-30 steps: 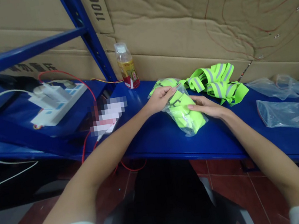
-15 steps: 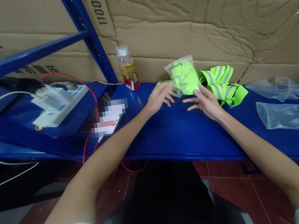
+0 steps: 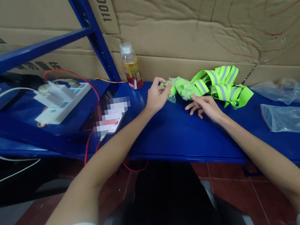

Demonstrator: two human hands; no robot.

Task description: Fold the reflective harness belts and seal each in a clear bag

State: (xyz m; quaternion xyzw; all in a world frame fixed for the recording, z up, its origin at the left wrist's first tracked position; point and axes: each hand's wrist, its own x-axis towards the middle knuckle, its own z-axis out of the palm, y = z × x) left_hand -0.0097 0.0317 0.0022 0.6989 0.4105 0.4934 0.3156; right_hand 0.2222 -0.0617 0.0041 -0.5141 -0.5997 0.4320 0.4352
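Observation:
A clear plastic bag holding bundled neon-yellow reflective straps [image 3: 184, 86] lies tilted low over the blue shelf. My left hand [image 3: 158, 95] is at its left end, fingers curled in against the plastic; the exact contact is partly hidden. At the bag's lower right corner, the thumb of my right hand [image 3: 206, 107] rests on the plastic, its index finger hidden behind and the other fingers spread. More loose neon-yellow straps with silver stripes [image 3: 224, 82] are heaped just to the right of the bag.
Two clear plastic bags [image 3: 294, 118] lie on the shelf [image 3: 171, 139] at right. A drink bottle [image 3: 132, 68] stands at the back. At left are a phone [image 3: 112, 116] with a red cable and a white power strip [image 3: 62, 105]. Cardboard [image 3: 171, 26] lines the back.
The bag of straps has come down from its upright, raised position and tilted over. My left hand has closed in on its left end. My right hand has lowered slightly with the bag.

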